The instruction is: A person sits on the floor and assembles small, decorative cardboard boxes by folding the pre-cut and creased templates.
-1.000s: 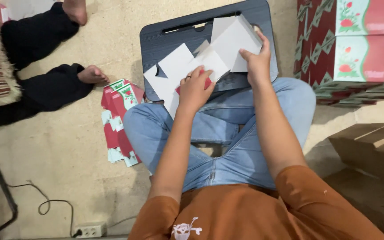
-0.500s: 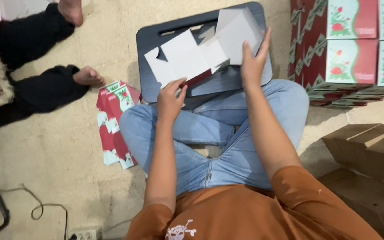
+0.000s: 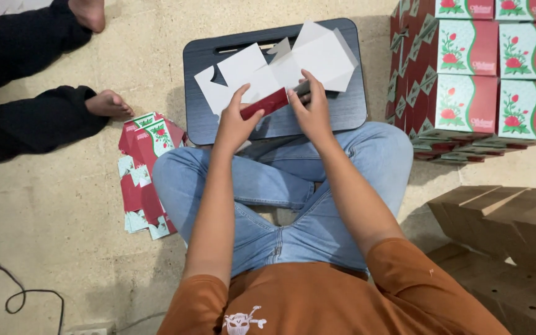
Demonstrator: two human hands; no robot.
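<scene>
The rough, pale concrete floor [image 3: 63, 236] spreads under everything, grainy and matt. Well off to the right of the right hand stands a stack of folded boxes [image 3: 485, 74], glossy card in red, white and green with a flower print, square-edged and packed tight; below them, nearer the person, lie plain brown cardboard slabs [image 3: 504, 229], dull and fibrous. Directly beneath both hands sits a small bench [image 3: 342, 115], a dark slate-coloured lap tray with rounded corners, a fine wood-grain surface and a slot handle along its far edge. On it lies the flat box blank [image 3: 268, 71], thin stiff card shown white side up, cut into angular panels and notched flaps, with one glossy red flap turned up between the two hands. The left hand [image 3: 236, 121] lies half-closed on the near edge of the blank, thumb and fingers pinching the red flap at its left end. The right hand [image 3: 311, 108] is curled narrow, fingertips pressing down on the flap's right end and the white panel just beyond. To the left of the left hand, down on the floor, lies a loose pile of unfolded blanks [image 3: 144, 174], the same red and green printed card, fanned and overlapping. Farther left, another person's bare foot [image 3: 110, 104] rests on the floor below a black trouser leg.
</scene>
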